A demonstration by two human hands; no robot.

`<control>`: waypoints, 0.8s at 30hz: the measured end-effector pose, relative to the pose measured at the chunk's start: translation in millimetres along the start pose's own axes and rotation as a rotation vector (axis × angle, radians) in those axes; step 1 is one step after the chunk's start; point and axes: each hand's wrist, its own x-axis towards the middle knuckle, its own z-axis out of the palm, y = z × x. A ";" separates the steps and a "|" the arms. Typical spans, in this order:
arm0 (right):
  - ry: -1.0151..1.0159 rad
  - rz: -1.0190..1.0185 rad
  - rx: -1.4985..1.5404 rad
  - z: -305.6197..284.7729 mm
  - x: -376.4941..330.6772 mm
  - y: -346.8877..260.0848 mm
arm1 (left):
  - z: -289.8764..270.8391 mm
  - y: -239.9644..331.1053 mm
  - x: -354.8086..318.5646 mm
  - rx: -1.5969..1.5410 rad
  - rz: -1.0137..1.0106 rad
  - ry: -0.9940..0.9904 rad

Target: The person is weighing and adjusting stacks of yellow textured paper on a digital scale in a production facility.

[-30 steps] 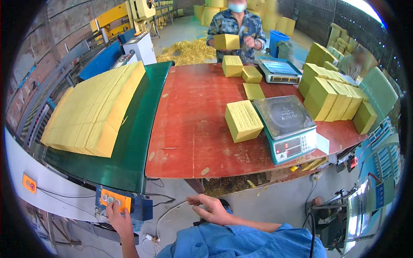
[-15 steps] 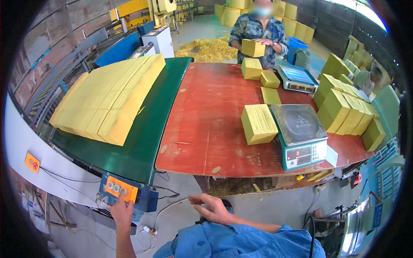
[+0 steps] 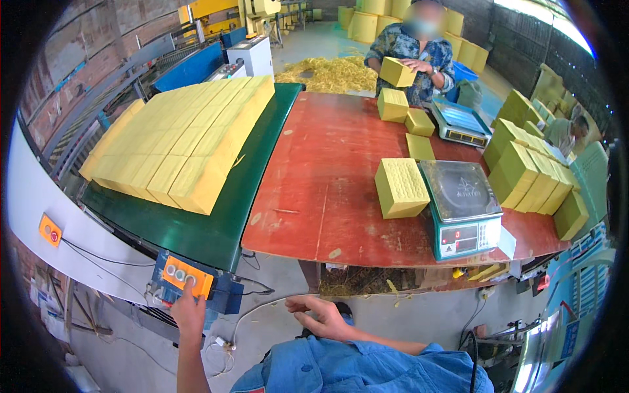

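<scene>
At the lower left my left hand (image 3: 189, 316) reaches up to an orange push-button box (image 3: 188, 277), its index finger stretched onto the rightmost round button. It holds nothing; its other fingers are partly hidden. My right hand (image 3: 322, 317) hovers in front of my blue shirt, below the table's near edge, open and empty with thumb and fingers apart. Beyond the button box, a row of yellow blocks (image 3: 177, 141) stands pressed together on a green conveyor belt (image 3: 154, 226).
On the red table (image 3: 308, 170) are a digital scale (image 3: 464, 209), a dimpled yellow block (image 3: 401, 188) and a second scale (image 3: 460, 122). More blocks (image 3: 521, 173) line the right side. Across the table a co-worker (image 3: 416, 52) holds a block. A cable (image 3: 259, 308) crosses the floor.
The row of yellow blocks has shifted right along the green belt, nearer the red table. My finger stays at the rightmost button. My right hand keeps its pose; the view has shifted slightly.
</scene>
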 end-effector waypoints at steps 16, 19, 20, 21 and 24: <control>-0.026 0.042 0.004 5.2 -2.1 -0.3 | -1.2 2.4 2.9 -0.007 0.013 0.003; -0.040 0.043 -0.001 5.4 -1.1 0.0 | -1.4 1.6 3.1 -0.016 0.025 0.025; -0.044 0.047 0.005 5.9 -1.1 0.4 | -0.3 0.0 2.9 -0.022 0.029 0.029; -0.050 0.050 0.011 6.4 -1.2 0.5 | 0.6 -1.4 2.2 -0.028 0.030 0.033; -0.043 0.041 0.017 8.3 -0.1 0.7 | 2.6 -0.4 3.7 -0.060 0.019 0.065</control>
